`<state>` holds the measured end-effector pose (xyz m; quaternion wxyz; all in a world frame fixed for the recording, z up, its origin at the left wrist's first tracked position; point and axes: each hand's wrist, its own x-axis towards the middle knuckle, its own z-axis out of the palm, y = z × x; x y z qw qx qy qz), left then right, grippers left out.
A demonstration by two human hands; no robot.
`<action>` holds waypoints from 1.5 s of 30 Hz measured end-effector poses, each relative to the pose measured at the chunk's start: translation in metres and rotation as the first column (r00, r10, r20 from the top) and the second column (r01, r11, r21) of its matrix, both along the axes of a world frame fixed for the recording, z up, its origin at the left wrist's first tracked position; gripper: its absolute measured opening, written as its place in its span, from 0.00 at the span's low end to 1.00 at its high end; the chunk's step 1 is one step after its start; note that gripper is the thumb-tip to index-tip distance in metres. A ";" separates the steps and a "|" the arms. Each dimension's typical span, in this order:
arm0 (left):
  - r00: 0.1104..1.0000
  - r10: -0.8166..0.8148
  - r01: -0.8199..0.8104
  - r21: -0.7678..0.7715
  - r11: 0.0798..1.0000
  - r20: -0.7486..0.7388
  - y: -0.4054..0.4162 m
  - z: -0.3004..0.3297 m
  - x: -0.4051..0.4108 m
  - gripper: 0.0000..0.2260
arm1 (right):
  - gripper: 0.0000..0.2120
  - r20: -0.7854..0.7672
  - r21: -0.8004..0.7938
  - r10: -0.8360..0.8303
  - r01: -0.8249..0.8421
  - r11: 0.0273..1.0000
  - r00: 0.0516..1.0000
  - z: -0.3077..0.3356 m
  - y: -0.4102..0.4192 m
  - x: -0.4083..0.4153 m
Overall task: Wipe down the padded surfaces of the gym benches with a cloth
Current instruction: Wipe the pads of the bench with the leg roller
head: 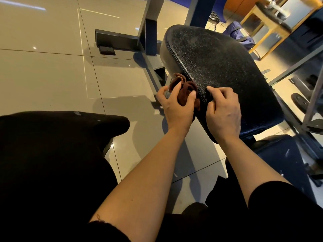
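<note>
A black textured bench pad [218, 63] slants across the middle of the view, its seam along the left edge. A dark brown cloth [186, 91] is bunched against that left edge. My left hand [176, 105] grips the cloth, thumb and fingers curled round it, pressing it to the pad's side. My right hand [223, 110] rests on the pad's near edge beside it, fingers curled over the seam and gripping the pad. Part of the cloth is hidden under my left hand.
Glossy beige floor tiles [52, 75] spread to the left. The bench's dark steel frame [122, 41] and uprights stand behind the pad. Weight plates [302, 102] and a metal rack sit at right, a wooden table [272, 27] beyond. My knee in black clothing [61, 137] fills the lower left.
</note>
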<state>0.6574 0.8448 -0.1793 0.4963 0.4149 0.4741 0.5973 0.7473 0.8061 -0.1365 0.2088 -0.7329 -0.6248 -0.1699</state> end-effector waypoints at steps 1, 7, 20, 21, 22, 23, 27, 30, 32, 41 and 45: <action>1.000 -0.004 0.005 0.033 0.999 -0.013 -0.001 -0.001 0.000 0.20 | 0.21 0.003 -0.003 0.000 0.000 1.000 1.000 0.000 0.000 0.000; 0.995 0.066 -0.055 0.139 0.989 -0.076 -0.005 -0.004 0.003 0.20 | 0.21 0.017 -0.020 -0.016 0.016 1.000 1.000 0.000 0.001 -0.001; 0.994 0.061 -0.056 0.050 0.997 -0.089 -0.003 0.007 0.000 0.16 | 0.14 -0.083 -0.058 0.023 -0.027 0.998 0.996 0.012 -0.029 0.018; 0.994 0.051 -0.043 0.083 0.996 -0.097 0.002 0.007 0.001 0.15 | 0.14 -0.091 -0.065 0.027 -0.033 0.997 0.995 0.012 -0.033 0.020; 0.993 0.040 -0.029 0.102 0.994 -0.107 0.001 0.006 0.002 0.14 | 0.14 -0.093 -0.073 0.032 -0.039 0.997 0.995 0.012 -0.036 0.021; 0.992 0.027 -0.011 0.128 0.992 -0.122 -0.006 0.002 0.003 0.14 | 0.15 -0.091 -0.077 0.038 -0.045 0.996 0.995 0.012 -0.038 0.022; 0.945 -0.221 0.277 0.227 0.934 -0.242 -0.065 -0.034 0.006 0.13 | 0.15 -0.055 -0.060 0.007 -0.010 0.998 0.998 0.014 -0.049 0.027; 0.958 -0.153 0.193 0.151 0.970 -0.244 -0.067 -0.039 0.007 0.12 | 0.14 -0.079 -0.029 -0.082 0.080 0.996 0.993 0.017 -0.059 0.034; 0.981 -0.010 0.034 0.124 0.992 -0.195 -0.048 -0.020 0.009 0.13 | 0.13 -0.131 -0.042 -0.105 0.100 0.994 0.986 0.016 -0.064 0.036; 0.940 -0.220 0.267 0.160 0.950 -0.261 -0.119 -0.039 0.022 0.15 | 0.17 -0.206 -0.062 -0.077 0.066 0.996 0.976 -0.002 -0.082 0.028; 0.988 0.039 -0.024 0.106 0.994 -0.148 -0.086 -0.010 0.019 0.14 | 0.18 -0.252 -0.067 -0.087 0.072 0.995 0.964 -0.002 -0.081 0.026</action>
